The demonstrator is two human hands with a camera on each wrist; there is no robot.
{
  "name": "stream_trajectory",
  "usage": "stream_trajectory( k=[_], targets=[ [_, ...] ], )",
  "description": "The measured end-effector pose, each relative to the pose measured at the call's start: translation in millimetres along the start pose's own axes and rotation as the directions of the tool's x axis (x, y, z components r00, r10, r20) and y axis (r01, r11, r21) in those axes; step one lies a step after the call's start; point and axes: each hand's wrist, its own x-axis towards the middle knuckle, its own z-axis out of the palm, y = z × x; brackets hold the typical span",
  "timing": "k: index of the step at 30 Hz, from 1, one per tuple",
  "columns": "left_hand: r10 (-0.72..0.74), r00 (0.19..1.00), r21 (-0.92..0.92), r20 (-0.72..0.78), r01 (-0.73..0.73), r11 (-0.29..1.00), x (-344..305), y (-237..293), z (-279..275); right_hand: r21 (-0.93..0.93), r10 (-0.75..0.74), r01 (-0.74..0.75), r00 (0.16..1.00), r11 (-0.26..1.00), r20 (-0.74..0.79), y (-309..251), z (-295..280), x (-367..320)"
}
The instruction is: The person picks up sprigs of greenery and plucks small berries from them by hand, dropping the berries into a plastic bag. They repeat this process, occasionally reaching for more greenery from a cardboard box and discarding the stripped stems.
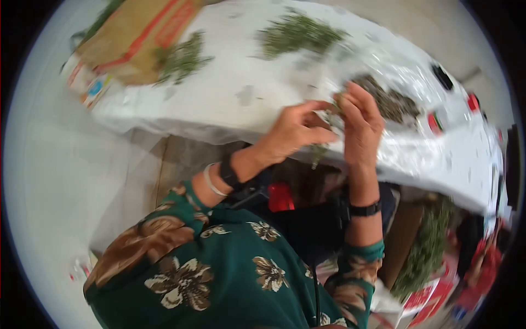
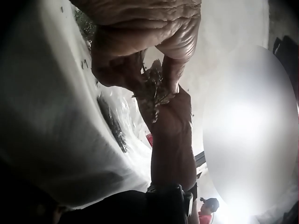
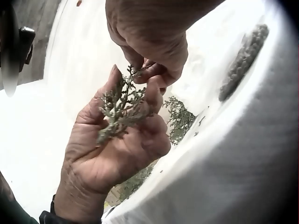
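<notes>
A small green leafy sprig (image 3: 122,107) lies across the palm side of my left hand (image 1: 287,131), whose thumb and curled fingers hold it. Its upper end is pinched between the thumb and fingers of my right hand (image 1: 361,123). In the right wrist view the right hand (image 3: 154,35) comes in from above, with its fingertips close to those of the left hand (image 3: 117,149). Both hands are near the front edge of the white-covered table (image 1: 230,107). Part of the sprig hangs below the left thumb in the head view.
Two leafy bunches, one farther back (image 1: 298,35) and one at the left (image 1: 183,57), lie on the table. A brown paper bag (image 1: 137,41) stands at the left end. Grey-brown cuttings (image 1: 386,101) sit on clear plastic at right. Below is a box of greenery (image 1: 424,247).
</notes>
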Motion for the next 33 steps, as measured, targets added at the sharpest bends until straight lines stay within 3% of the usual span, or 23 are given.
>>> stream_trajectory(
  k=[4, 6, 10, 12, 15, 16, 17, 19, 20, 22, 23, 26, 27, 30, 31, 33],
  targets=[
    [0.120, 0.989, 0.102, -0.087, -0.111, 0.989, -7.7, 1.5, -19.5, 0.019, 0.027, -0.028, 0.996, 0.999, 0.087, -1.4, 13.6, -0.1],
    [0.156, 0.983, 0.135, -0.095, -0.142, 0.981, -13.7, 9.6, -30.9, -0.124, 0.018, -0.002, 0.991, 0.992, 0.129, -4.5, 16.0, -2.8],
    [0.399, 0.845, 0.415, -0.357, -0.239, 0.878, -26.1, 58.1, -98.6, -0.257, -0.043, 0.085, 0.986, 0.963, 0.164, -9.7, 4.0, -2.8],
    [0.633, 0.685, 0.732, -0.360, -0.213, 0.647, -28.9, 87.3, -145.8, -0.294, -0.076, 0.124, 0.983, 0.948, 0.168, -12.8, -1.6, -5.3],
    [0.766, 0.566, 0.939, -0.305, 0.043, 0.342, -34.5, 137.3, -191.2, -0.311, -0.081, 0.134, 0.981, 0.941, 0.176, -18.8, -6.9, -11.2],
    [0.788, 0.552, 0.962, -0.274, 0.151, 0.229, -30.7, 148.8, -210.5, -0.318, -0.094, 0.144, 0.982, 0.937, 0.166, -17.9, -7.5, -13.8],
    [0.790, 0.555, 0.965, -0.259, 0.127, 0.228, -27.0, 156.2, -230.6, -0.322, -0.102, 0.152, 0.980, 0.934, 0.168, -15.9, -9.2, -14.8],
    [0.689, 0.693, 0.899, -0.213, 0.415, -0.140, -17.4, 158.6, -260.6, -0.336, -0.128, 0.179, 0.977, 0.925, 0.168, -15.9, -16.0, -13.9],
    [0.693, 0.696, 0.912, -0.188, 0.386, -0.141, -14.6, 153.9, -269.7, -0.346, -0.153, 0.197, 0.977, 0.917, 0.149, -17.0, -19.3, -13.9],
    [0.716, 0.668, 0.839, -0.202, 0.495, -0.225, -7.0, 148.0, -270.2, -0.303, -0.191, 0.218, 0.975, 0.928, 0.116, -15.7, -23.5, -14.0],
    [0.717, 0.672, 0.850, -0.184, 0.475, -0.227, -0.5, 147.2, -265.7, -0.280, -0.205, 0.227, 0.973, 0.933, 0.104, -15.7, -25.8, -14.1],
    [0.671, 0.741, 0.995, -0.014, 0.075, -0.062, 5.2, 145.3, -246.6, -0.268, -0.234, 0.247, 0.969, 0.931, 0.079, -17.7, -32.6, -11.9],
    [0.670, 0.742, 0.996, -0.006, 0.065, -0.063, 4.9, 147.6, -229.9, -0.256, -0.240, 0.250, 0.968, 0.934, 0.071, -18.3, -33.9, -12.0],
    [0.318, 0.932, 0.872, -0.174, -0.004, 0.489, 24.9, 151.0, -168.6, -0.276, -0.213, 0.228, 0.974, 0.934, 0.082, -19.9, -35.9, -10.9],
    [0.314, 0.935, 0.873, -0.163, -0.011, 0.488, 40.4, 144.0, -160.9, -0.282, -0.194, 0.211, 0.977, 0.936, 0.089, -18.8, -36.5, -10.9],
    [0.551, 0.831, 0.932, 0.075, -0.256, 0.258, 81.7, 126.7, -152.8, -0.290, -0.198, 0.215, 0.976, 0.932, 0.086, -20.1, -33.2, -11.4]
  ],
)
